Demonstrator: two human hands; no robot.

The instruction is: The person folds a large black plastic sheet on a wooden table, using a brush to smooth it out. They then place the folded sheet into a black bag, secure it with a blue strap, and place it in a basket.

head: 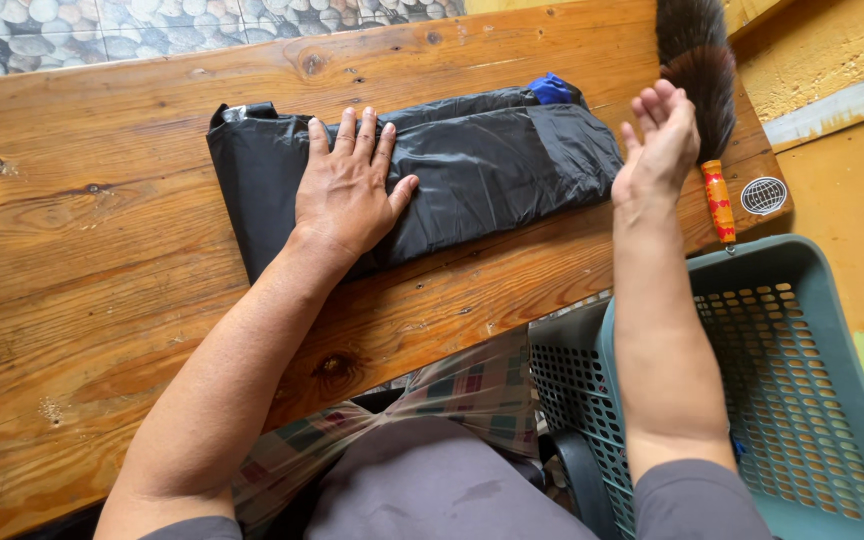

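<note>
Glossy varnished knotty wooden table [102, 270], crinkled shiny black plastic bag [472, 165], perforated teal plastic basket [802, 390], soft feather duster [697, 65]

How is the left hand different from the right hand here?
The left hand lies flat, palm down, pressing on the folded black plastic garment; the right hand is lifted in the air, touching nothing. The left hand's fingers are spread wide, while the right hand stands edge-on with fingers close together. Both are bare and open, above the wooden table.

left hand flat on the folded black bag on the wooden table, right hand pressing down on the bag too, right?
Not quite. The head view shows the left hand flat on the folded black bag, but the right hand is raised, open, beyond the bag's end, not pressing it.
</note>
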